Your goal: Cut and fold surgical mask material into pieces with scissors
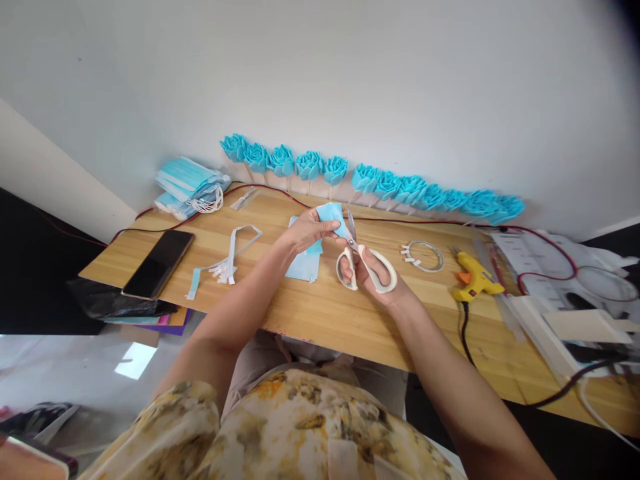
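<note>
My left hand [311, 231] pinches a folded piece of light blue mask fabric [330, 213] above the middle of the table. My right hand [374, 275] has its fingers through the white handles of a pair of scissors [381, 272]. The scissor blades are parted and point away from me, right beside the fabric's right edge. Whether a blade touches the fabric I cannot tell. Under my left hand, more blue and white fabric pieces [303, 267] lie flat on the wood, partly covered by the hand.
Blue fabric flowers [309, 165] on sticks line the wall. Face masks [187, 181] are stacked at the back left, near a phone [159, 264] and cut white strips [233, 253]. To the right are a wire ring [424, 257], a yellow glue gun [477, 277] and cables.
</note>
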`<state>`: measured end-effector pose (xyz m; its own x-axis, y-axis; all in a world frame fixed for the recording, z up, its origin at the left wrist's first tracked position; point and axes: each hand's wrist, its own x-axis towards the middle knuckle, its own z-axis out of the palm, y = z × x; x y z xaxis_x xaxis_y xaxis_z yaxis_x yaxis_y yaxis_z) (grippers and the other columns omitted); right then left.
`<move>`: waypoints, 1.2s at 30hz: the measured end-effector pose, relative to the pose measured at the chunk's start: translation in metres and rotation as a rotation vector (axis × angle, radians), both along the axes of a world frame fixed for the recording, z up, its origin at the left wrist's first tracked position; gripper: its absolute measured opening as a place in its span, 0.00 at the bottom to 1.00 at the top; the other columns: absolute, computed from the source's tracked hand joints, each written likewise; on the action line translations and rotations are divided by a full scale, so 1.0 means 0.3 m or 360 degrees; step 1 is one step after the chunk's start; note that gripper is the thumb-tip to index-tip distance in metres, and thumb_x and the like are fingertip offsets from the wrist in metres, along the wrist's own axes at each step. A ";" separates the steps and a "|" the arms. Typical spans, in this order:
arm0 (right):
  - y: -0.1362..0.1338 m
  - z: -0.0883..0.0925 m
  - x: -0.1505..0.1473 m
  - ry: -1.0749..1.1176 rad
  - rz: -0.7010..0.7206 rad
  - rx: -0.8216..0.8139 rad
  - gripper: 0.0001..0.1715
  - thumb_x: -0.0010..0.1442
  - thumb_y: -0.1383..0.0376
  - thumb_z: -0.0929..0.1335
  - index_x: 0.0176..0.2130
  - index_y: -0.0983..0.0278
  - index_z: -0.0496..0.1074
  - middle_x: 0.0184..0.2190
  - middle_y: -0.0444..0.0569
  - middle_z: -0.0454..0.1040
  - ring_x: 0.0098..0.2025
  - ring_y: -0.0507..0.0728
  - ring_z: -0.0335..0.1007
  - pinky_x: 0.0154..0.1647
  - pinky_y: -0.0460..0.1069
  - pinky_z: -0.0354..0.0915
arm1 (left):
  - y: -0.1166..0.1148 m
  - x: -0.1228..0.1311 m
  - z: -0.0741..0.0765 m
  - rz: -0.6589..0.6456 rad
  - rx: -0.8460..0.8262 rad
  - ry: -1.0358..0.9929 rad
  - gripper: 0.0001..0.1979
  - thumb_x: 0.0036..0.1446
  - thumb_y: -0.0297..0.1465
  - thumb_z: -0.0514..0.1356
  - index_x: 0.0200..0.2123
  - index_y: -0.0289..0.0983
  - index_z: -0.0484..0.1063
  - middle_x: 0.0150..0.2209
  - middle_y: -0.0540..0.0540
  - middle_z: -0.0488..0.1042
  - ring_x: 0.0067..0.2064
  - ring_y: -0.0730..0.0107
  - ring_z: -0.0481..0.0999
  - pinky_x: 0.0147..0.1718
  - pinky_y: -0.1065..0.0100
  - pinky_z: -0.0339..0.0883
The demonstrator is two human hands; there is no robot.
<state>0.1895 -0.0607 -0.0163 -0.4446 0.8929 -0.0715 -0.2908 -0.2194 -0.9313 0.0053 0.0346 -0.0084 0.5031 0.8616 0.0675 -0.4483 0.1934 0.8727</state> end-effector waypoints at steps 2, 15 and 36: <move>0.000 -0.002 0.002 0.0000 0.0007 -0.0002 0.32 0.60 0.41 0.70 0.52 0.60 0.71 0.28 0.43 0.68 0.28 0.55 0.63 0.30 0.51 0.60 | -0.005 0.003 0.004 -0.0006 0.0037 0.0008 0.24 0.34 0.37 0.80 0.30 0.32 0.75 0.27 0.49 0.78 0.28 0.74 0.77 0.34 0.69 0.72; -0.009 0.010 -0.027 0.0174 -0.0133 0.0053 0.30 0.59 0.43 0.71 0.52 0.59 0.73 0.27 0.43 0.67 0.26 0.52 0.60 0.25 0.49 0.58 | 0.004 0.027 -0.001 0.0274 -0.0284 -0.0183 0.09 0.53 0.30 0.73 0.29 0.32 0.76 0.26 0.51 0.79 0.26 0.77 0.77 0.28 0.74 0.70; -0.006 0.014 -0.015 0.0120 -0.0041 -0.0034 0.30 0.57 0.45 0.73 0.51 0.59 0.74 0.26 0.42 0.67 0.24 0.52 0.59 0.23 0.48 0.55 | 0.030 -0.008 0.017 0.0417 -0.0353 -0.0276 0.07 0.60 0.26 0.66 0.29 0.32 0.74 0.22 0.52 0.77 0.24 0.78 0.77 0.24 0.77 0.71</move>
<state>0.1851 -0.0624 -0.0120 -0.4263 0.9028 -0.0577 -0.3658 -0.2303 -0.9017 0.0029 0.0437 -0.0032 0.2616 0.9626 -0.0705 -0.6448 0.2286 0.7294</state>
